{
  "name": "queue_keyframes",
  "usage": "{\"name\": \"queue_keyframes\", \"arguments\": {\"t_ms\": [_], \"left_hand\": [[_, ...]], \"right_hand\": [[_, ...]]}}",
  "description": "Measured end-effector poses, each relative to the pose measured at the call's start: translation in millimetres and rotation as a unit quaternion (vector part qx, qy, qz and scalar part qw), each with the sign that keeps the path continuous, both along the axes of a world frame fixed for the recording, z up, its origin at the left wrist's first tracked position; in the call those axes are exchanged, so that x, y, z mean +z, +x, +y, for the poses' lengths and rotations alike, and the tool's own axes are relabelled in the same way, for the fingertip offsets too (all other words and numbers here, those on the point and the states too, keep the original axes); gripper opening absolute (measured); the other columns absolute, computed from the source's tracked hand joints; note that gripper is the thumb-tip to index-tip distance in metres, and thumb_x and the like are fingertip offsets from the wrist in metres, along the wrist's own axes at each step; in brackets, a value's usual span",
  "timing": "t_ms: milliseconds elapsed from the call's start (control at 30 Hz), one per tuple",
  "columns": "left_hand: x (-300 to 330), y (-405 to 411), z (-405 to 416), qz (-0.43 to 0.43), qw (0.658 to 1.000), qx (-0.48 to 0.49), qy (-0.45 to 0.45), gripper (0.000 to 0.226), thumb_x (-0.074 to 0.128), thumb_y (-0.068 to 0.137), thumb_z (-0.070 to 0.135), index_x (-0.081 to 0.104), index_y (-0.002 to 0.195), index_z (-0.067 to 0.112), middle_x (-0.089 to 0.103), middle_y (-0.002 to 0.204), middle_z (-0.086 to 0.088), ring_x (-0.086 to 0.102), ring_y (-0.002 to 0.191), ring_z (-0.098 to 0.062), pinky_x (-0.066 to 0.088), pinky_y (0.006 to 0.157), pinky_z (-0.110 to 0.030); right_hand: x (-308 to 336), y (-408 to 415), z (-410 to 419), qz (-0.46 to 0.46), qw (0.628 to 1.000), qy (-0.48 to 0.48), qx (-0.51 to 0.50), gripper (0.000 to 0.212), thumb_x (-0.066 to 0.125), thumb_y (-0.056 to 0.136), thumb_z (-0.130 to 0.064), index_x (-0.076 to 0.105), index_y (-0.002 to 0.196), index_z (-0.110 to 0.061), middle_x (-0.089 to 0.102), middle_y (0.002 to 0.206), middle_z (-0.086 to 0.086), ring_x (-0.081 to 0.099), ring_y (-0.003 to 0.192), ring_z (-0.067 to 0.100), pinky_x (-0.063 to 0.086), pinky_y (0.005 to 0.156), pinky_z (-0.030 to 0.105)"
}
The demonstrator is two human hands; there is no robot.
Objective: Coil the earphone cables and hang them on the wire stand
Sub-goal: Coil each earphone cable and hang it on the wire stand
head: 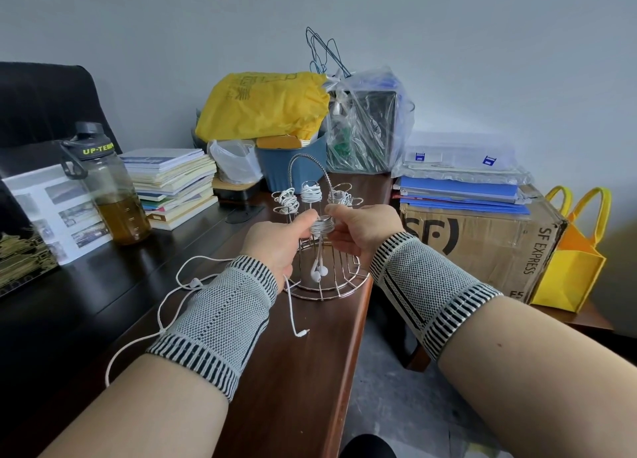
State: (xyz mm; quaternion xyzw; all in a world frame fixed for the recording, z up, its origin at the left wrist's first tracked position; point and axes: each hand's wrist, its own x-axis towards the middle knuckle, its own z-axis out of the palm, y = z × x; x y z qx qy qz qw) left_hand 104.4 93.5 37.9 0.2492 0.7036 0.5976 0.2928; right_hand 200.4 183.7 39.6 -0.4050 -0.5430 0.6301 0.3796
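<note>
A chrome wire stand (327, 287) sits at the right edge of the dark wooden table (282, 371). Three white coiled earphone bundles hang on its upper loops: a left bundle (286, 200), a middle bundle (311, 192) and a right bundle (339, 197). In front of the stand both hands hold a fourth white coil (322, 226). My left hand (279, 243) pinches it from the left and my right hand (358, 231) grips it from the right. Its two earbuds (319, 273) dangle below. A loose white cable (162, 316) trails over the table to a jack plug (303, 333).
A stack of books (172, 185), a water bottle (110, 188) and printed sheets (51, 209) stand at the left. A yellow bag (262, 106), a blue bin (293, 166) and a clear plastic bag (365, 126) crowd behind the stand. An SF Express carton (482, 247) is at the right.
</note>
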Motion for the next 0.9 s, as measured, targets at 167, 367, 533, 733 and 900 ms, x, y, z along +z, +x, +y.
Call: {"name": "queue_keyframes", "arguments": {"t_ms": [167,367,533,733,900], "left_hand": [[-13.9,-1.6,-5.9,0.039,0.999,-0.003,0.018,0.027,0.053,0.097,0.031,0.073,0.088,0.016,0.027,0.047,0.006,0.020,0.040,-0.010,0.018,0.039,-0.021],[-17.4,-7.0,-17.0,0.234,0.972,0.009,0.015,0.031,0.058,0.093,0.023,0.069,0.086,-0.005,0.044,0.060,-0.008,0.035,0.055,-0.018,0.030,0.054,-0.028],[-1.6,-10.8,-18.8,0.297,0.954,0.033,0.016,0.032,0.056,0.095,0.026,0.070,0.086,-0.001,0.039,0.048,0.001,0.031,0.046,-0.015,0.025,0.047,-0.025],[4.1,-17.2,-17.0,0.184,0.982,0.028,-0.001,0.017,0.059,0.092,0.019,0.074,0.085,0.015,0.036,0.032,0.012,0.030,0.043,-0.014,0.023,0.047,-0.023],[-1.4,-18.3,-21.4,0.167,0.985,0.031,-0.006,0.023,0.059,0.091,0.014,0.070,0.072,0.017,0.041,0.048,0.006,0.033,0.049,-0.012,0.024,0.047,-0.024]], "right_hand": [[-10.4,5.2,-6.5,0.000,1.000,0.015,-0.006,0.030,0.072,0.083,-0.029,0.058,0.067,-0.007,0.063,0.061,0.008,0.066,0.064,0.025,0.060,0.073,0.043],[-25.7,8.5,-10.6,-0.003,0.998,0.051,-0.022,0.020,0.065,0.083,-0.019,0.058,0.066,-0.011,0.068,0.066,0.010,0.065,0.067,0.028,0.055,0.071,0.043],[-34.6,10.0,-15.7,-0.052,0.990,0.133,-0.018,0.021,0.070,0.077,-0.018,0.060,0.059,-0.017,0.071,0.069,0.013,0.062,0.062,0.026,0.055,0.068,0.045],[-33.8,10.1,-17.9,-0.110,0.968,0.223,-0.014,0.021,0.070,0.080,-0.023,0.059,0.063,-0.020,0.064,0.062,-0.002,0.053,0.055,0.011,0.049,0.061,0.031],[-28.1,8.5,-21.9,-0.097,0.960,0.260,-0.045,0.018,0.067,0.082,-0.022,0.059,0.066,-0.021,0.059,0.063,-0.009,0.054,0.060,0.009,0.051,0.067,0.028]]}}
